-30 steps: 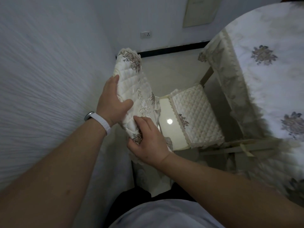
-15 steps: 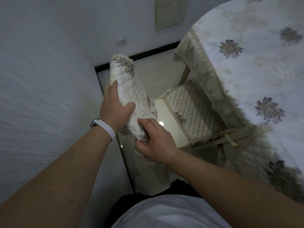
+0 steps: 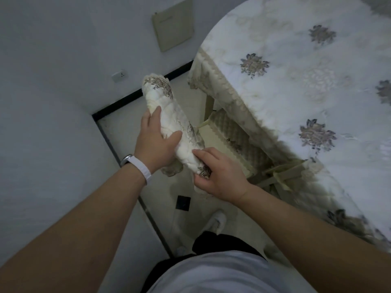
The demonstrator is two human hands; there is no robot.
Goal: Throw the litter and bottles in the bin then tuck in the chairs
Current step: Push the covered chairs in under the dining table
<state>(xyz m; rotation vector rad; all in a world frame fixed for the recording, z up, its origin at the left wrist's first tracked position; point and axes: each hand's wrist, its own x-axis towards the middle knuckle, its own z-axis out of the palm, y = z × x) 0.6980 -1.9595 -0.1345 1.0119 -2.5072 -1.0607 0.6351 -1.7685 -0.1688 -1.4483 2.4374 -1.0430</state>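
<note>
Head view: we look down on a chair (image 3: 184, 132) drawn up at the edge of the worktop (image 3: 296, 85), in the gap between the worktop and the wall (image 3: 53, 123).
Seat: the quilted seat (image 3: 237, 140) lies partly under the worktop's hanging cloth, and its outer part shows.
Back: the padded back (image 3: 160, 92) stands outside the worktop's edge, on the wall side.
Left hand: our left hand (image 3: 154, 144) grips the back about mid-length, with the thumb laid across the near face and the fingers round the far side.
Right hand: our right hand (image 3: 220, 174) is closed on the back's end nearest us, the fingers curled over the cover.
Weight: we judge the frame stiff and fairly heavy. It should slide rather than lift.
Surface: the cover is soft quilted fabric and looks loose, so it may shift over the rail under a push.
Hold: we would squeeze through the padding to the hard rail, hands well apart, so the chair goes in square to the worktop.
Risk: the cloth's fringe could catch on the seat. The legs are hidden, so we cannot tell how they sit on the floor.
Litter: none shows by the worktop here.
</note>
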